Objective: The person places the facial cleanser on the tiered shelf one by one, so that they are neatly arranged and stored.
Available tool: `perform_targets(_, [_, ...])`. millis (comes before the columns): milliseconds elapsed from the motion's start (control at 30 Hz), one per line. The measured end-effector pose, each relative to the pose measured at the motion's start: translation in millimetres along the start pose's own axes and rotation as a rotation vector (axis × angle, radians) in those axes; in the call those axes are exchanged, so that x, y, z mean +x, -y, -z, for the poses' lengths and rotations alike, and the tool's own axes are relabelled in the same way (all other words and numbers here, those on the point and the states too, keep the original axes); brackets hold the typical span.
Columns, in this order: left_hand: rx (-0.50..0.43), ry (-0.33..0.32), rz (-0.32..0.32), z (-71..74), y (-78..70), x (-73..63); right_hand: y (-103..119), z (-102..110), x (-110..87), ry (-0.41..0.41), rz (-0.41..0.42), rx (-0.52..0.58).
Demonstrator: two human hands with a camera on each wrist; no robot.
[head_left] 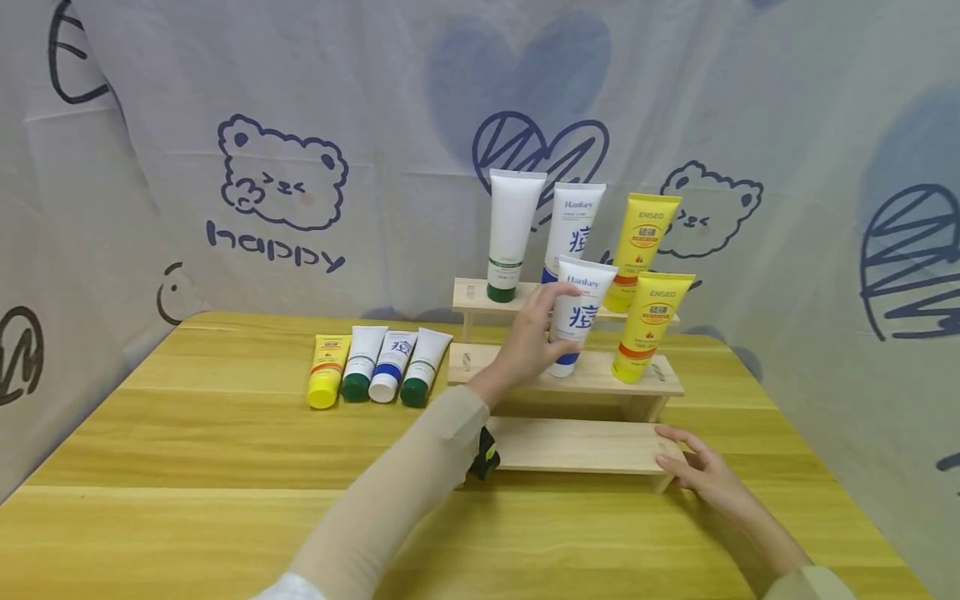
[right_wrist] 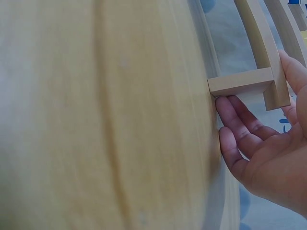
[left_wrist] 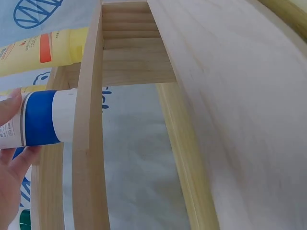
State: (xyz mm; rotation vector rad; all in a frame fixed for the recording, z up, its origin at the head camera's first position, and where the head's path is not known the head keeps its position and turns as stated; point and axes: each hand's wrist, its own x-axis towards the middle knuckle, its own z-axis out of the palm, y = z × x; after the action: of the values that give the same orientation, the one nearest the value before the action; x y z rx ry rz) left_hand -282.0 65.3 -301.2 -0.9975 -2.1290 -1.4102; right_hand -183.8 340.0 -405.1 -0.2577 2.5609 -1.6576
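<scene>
One white tube is held upright, cap down, at the middle step of the wooden stand, to the left of a yellow tube on the same step. It is pinched between the thumb and the fingers of the left hand, which is placed at its left side, so that the long axis is crossed by the fingers. The right hand is found lower and farther from the tube; by it the right end of the lowest step is gripped. Whether the full weight is borne by the step cannot be told. On the white tube, blue characters and the word "Hankey" are printed; a broad blue band is seen just above the white cap, and the upper end is pressed flat.
</scene>
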Motion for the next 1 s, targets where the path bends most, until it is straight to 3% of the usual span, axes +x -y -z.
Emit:
perform_targets(267, [-0.179, -0.052, 0.082, 0.2, -0.1, -4.7, 2.4, -0.5, -1.0, 0.0, -0.034, 0.002])
perform_targets(433, [-0.239, -0.094, 0.127, 0.0, -0.4, -6.8, 1.7, -0.3, -1.1, -0.006, -0.04, -0.002])
perform_targets(733, [-0.254, -0.132, 0.196, 0.6, -3.6, -7.5, 1.5, -0.7, -1.1, -0.009, -0.037, 0.0])
perform_targets(900, [-0.232, -0.147, 0.217, 4.8, -2.7, -14.9, 1.8, -0.6, -0.1, -0.003, -0.04, 0.007])
perform_targets(1000, [-0.213, -0.134, 0.264, 8.7, -1.9, -21.1, 0.8, -0.5, 0.0, -0.007, -0.04, 0.005])
